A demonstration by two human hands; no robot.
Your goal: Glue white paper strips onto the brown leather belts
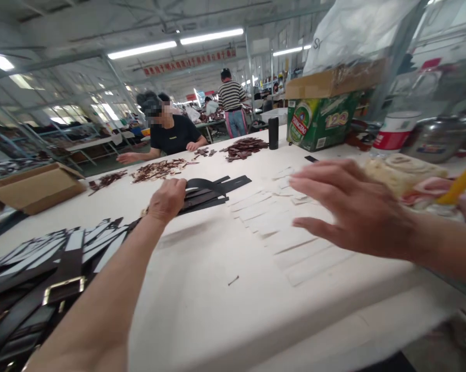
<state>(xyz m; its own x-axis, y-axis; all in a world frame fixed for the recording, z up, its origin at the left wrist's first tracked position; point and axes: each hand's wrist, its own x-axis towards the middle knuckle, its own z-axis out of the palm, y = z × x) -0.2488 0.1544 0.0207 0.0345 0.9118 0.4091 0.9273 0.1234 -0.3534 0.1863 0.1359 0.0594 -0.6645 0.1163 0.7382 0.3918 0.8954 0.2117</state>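
Observation:
My left hand [168,199] is closed on a dark strap [206,184], whose end curves out to the right. Below and beyond it lie several flat black straps [235,183] on the table. With fingers stretched out, my right hand [359,209] hovers over the right side and holds nothing that I can see. Rows of thin white strips [256,209] are spread beneath and to the left of it. At the lower left, beside my left forearm, dark belts [72,258] with gold-coloured buckles [64,291] are heaped, some with white strips on them.
Piles of small brown pieces [159,169] lie across the white table [202,320], near a seated person [174,135]. A cardboard box [37,187] stands at left. At the back right are a black cylinder [273,133], a green beer carton [322,119] and a metal pot [442,139].

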